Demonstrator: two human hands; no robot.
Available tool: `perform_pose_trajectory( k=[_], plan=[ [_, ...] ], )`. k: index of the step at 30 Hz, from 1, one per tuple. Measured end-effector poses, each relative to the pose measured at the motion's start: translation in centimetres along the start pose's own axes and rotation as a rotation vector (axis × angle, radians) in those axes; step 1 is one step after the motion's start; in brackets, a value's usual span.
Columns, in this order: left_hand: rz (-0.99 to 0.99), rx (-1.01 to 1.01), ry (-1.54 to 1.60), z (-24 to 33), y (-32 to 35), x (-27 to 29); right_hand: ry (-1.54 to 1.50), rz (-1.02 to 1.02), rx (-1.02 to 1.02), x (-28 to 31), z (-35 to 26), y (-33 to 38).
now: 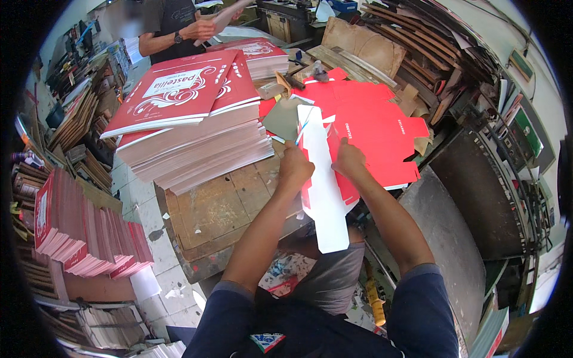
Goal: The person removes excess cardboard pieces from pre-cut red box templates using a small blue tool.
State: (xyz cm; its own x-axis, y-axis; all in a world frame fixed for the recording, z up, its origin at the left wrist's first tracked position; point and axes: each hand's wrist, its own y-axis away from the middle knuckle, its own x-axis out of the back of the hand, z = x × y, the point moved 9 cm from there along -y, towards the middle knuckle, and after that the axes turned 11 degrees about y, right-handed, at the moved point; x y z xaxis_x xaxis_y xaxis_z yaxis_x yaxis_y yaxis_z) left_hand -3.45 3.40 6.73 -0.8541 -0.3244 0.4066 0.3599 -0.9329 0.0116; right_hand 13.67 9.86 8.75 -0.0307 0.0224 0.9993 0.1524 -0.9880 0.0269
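The person holds a die-cut carton blank (322, 197) upright between both hands, its white back turned toward the camera and its red printed face away. The left hand (295, 168) is closed in a fist-like grip on the blank's left edge near the top; the right hand (348, 159) is closed on the opposite edge, fingers curled round it. The blank hangs over the near right corner of the wooden bench (215, 209), its lower end past the bench edge and in front of the person's lap.

Behind it, more flat red blanks (376, 119) lie spread at the bench's far right side — the tall stack of printed sheets (191, 131) fills the far left.

To fold cleanly, it seems best to keep both grips level, press along the scored crease rather than across the panel, and keep thumbs off the thin flaps, which would likely crumple.
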Motion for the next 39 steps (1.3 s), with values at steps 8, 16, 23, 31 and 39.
perform_pose_trajectory(
  k=[8, 16, 23, 31, 39],
  plan=[
    [-0.035, -0.026, -0.06, 0.8, -1.2, -2.3, 0.103, 0.08, 0.023, -1.6, -4.3, -1.0],
    [-0.105, 0.006, 0.036, -0.3, -1.4, -2.8, 0.132, -0.006, 0.152, -1.2, -4.8, -0.3],
    [-0.008, -0.037, 0.194, -5.9, -4.1, -2.8, 0.018, -0.342, 0.264, -4.1, -6.0, 2.2],
    [0.083, -0.044, 0.291, -3.8, -0.8, -0.1, 0.095, -0.225, 0.118, -7.0, -4.6, 4.4],
    [0.047, -0.007, 0.479, -5.7, -2.3, -0.9, -0.18, -0.444, 0.171, -3.7, 0.5, 2.0]
  ],
)
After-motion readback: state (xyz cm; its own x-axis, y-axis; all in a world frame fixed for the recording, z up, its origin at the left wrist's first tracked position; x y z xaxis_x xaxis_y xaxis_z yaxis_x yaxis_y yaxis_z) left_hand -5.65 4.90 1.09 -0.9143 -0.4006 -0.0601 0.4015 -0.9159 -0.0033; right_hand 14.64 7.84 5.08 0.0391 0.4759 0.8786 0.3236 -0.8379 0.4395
